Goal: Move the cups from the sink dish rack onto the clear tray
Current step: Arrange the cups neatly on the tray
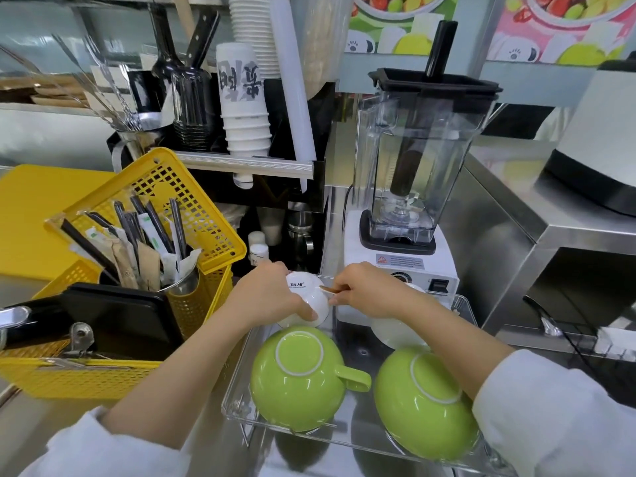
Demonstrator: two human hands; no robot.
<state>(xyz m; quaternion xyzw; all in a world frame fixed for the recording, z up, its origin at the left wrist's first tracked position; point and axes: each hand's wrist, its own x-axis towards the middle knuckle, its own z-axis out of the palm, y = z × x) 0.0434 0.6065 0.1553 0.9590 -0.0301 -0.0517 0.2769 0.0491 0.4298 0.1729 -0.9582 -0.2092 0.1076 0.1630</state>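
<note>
White cup point(307, 301): being held upside down at the far-left corner of the clear tray point(237, 394), base up with printed lettering showing, just beyond the nearer left green cup point(297, 376).
Left hand point(266, 296): wrapping over this cup from the left, fingers clamped around its side.
Right hand point(361, 292): reaching in from the right of the white cup, fingertips pinched together on something thin and brownish beside its rim; what that is, I cannot tell.
Second white cup point(395, 333): sitting inverted on the tray under the right wrist, mostly hidden.
Right green cup point(425, 402): resting upside down at the tray's near right, beside the left green one, whose handle is pointing toward it.
Step in hand: likely setting the white cup down in the tray's back row.
Next move: probably calling for lowering it flat, rim down, then letting go without nudging the green cup touching or nearly touching it.
Edges: the tray's far wall is lying close behind the cup, with the blender point(409, 187) just past it.
Open room: a narrow gap between the two white cups; the yellow basket point(103, 370) is crowding the tray's left side.
</note>
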